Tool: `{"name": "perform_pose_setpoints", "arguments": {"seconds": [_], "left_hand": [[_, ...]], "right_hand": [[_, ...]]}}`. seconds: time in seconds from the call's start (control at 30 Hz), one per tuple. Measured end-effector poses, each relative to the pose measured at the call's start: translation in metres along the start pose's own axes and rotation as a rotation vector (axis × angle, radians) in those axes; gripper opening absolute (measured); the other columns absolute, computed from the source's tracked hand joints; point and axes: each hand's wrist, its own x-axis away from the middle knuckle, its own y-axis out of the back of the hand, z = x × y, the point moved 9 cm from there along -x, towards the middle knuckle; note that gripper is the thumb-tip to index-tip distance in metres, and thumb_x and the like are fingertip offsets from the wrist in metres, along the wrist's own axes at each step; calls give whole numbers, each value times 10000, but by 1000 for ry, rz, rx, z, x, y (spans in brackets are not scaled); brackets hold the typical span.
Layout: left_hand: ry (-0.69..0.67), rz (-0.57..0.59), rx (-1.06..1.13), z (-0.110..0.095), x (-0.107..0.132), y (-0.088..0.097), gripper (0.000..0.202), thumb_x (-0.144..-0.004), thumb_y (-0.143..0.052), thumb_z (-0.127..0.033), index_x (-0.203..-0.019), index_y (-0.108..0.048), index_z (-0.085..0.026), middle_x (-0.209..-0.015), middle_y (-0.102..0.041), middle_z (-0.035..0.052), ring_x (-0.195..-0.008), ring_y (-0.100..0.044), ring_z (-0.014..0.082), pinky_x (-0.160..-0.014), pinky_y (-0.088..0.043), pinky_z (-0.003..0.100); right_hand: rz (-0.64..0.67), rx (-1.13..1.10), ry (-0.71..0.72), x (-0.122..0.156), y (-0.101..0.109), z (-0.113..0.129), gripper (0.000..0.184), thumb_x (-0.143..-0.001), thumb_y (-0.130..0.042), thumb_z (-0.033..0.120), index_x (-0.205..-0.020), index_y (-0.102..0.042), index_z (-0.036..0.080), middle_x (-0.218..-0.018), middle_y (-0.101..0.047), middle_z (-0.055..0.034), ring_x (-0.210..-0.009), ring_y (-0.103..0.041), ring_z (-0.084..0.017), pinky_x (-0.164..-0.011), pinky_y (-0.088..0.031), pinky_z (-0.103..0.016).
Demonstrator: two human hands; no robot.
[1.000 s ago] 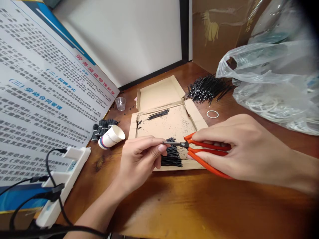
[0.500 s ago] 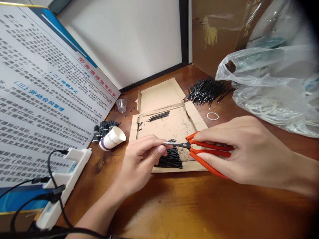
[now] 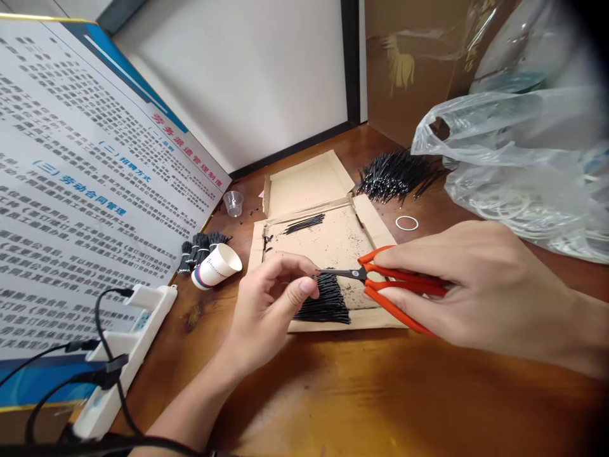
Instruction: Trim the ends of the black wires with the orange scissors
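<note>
Red-handled scissors [image 3: 362, 275] are gripped in the right hand [image 3: 480, 289], above the cardboard box. Left hand [image 3: 261, 311]: I record thumb and forefinger parted wider than before; anything retained, I cannot tell, but I judge the pinch eased. Beyond, black strands [image 3: 326, 306] lie stacked on the opened cardboard box [image 3: 309, 184].

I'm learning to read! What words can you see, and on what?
On the board:
"劳务派遣管理制度"
"(一)总则"
"(二)招聘方式"
"(三)劳动合同管理"
Board paragraphs: too blurred.
Paper cup: print too small.
Brown box: writing too blurred.
</note>
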Motion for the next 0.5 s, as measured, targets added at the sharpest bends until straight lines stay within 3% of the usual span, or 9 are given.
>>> {"name": "perform_pose_setpoints", "arguments": {"seconds": [0.2,0.5], "left_hand": [[42,1,35,3,0,-1,144,-914,-651,-287,-844,-598,-173,-703,-613,-8,-511,-446,50,-461,-337,185],[33,0,20,1,0,-1,158,-902,-659,-285,-827,-598,-161,-705,-613,3,-500,-461,58,-449,-338,199]], "right_hand": [[-11,-61,-63,2,-3,-5,175,-825,-563,211,-682,-663,198,-555,-631,-5,-415,-502,-116,-447,-323,-293],[43,-81,-37,-1,-5,0,210,-839,-541,167,-685,-684,166,-532,-631,-2,-408,-508,-113,-438,-305,-295]]}}
